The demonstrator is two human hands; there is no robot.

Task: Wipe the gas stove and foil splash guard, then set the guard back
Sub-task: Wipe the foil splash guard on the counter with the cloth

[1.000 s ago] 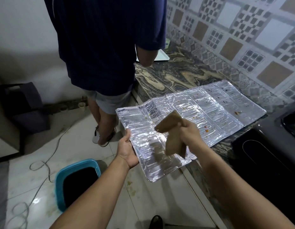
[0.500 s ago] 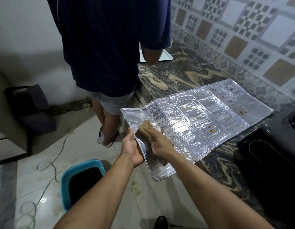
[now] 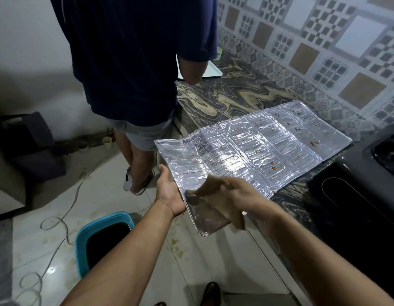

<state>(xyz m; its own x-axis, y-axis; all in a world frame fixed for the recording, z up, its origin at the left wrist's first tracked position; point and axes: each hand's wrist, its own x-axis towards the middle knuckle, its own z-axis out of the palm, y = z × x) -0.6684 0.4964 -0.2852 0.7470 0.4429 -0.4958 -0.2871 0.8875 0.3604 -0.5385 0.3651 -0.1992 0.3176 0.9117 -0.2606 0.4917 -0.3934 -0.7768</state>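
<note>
left hand (image 3: 169, 193) grip on foil guard (image 3: 253, 149) edge (palm up) | right hand (image 3: 238, 193) grip on cloth (image 3: 216, 202)

Foil splash guard (image 3: 253, 149) spread flat across the marbled counter (image 3: 216, 96), near end jutting past the edge over the floor. Left hand (image 3: 167, 191) cupped under that overhanging end, thumb on the rim. Right hand (image 3: 238, 193) closed around a brown cloth (image 3: 222, 208), pressed on the foil near the corner (blurred). Orange and brown specks scattered over the far panels. Black gas stove (image 3: 368, 180) at right, touching the guard's edge. Second person in a dark shirt (image 3: 134, 54) standing at the counter. Blue bin (image 3: 99, 237) on the tiled floor below.
</note>
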